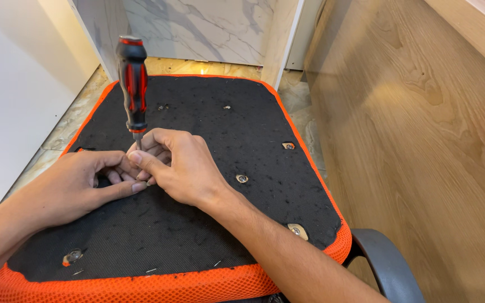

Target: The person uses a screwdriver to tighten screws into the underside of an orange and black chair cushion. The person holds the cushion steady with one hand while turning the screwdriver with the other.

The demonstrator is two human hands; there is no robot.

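**Screwdriver standing upright on an upturned chair seat**

While its tip is hiding between the fingers, the red-and-black screwdriver is standing nearly upright over the left part of the black underside of an overturned chair seat. Its handle is rising free above both hands, and nothing is gripping the handle itself. The right hand is closing narrowly around the lower end of the metal shaft, thumb and fingertips pinching together right where the tool is meeting the fabric. The left hand is lying flat beside it, fingers curling inward and touching the right hand's fingertips at that same spot; whether it is holding anything small I cannot tell.

Around them, metal screw fittings are showing in the black fabric, well apart from the hands. An orange mesh border is running round the seat. A dark armrest is curving at the lower right, beside a wooden panel.
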